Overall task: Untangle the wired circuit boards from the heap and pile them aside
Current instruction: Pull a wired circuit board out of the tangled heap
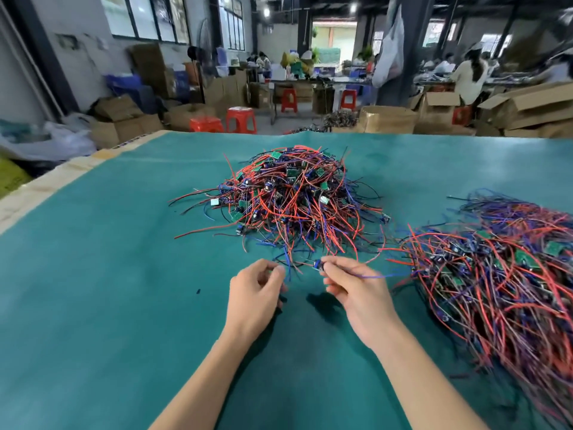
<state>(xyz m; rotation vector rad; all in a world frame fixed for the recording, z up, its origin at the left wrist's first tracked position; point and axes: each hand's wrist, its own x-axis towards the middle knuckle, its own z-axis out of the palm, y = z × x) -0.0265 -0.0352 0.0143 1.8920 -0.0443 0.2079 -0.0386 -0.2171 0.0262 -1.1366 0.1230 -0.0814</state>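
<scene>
A: Light? Bright, even, daylight from the windows [148,17] upper left and the open doorway [333,41] far back, blown out.
B: Shadows?
A: Soft dark patches on the green table mat [108,290] under both hands.
B: Sharpness?
A: Tangled heap [291,200] fairly sharp; sorted pile [502,274] smeared at right edge. Background soft. Strong wide-angle bending at edges.

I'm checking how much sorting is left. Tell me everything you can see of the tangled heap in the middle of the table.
The heap is a rounded mound of thin red, blue and black wires knotted together, with small green circuit boards and dark components caught among them. Loose wire ends splay out flat around its base. It rests on the green table cover, at the centre, apart from the pile to the right. Its nearest strands reach toward the left hand and right hand, which pinches a small board.
</scene>
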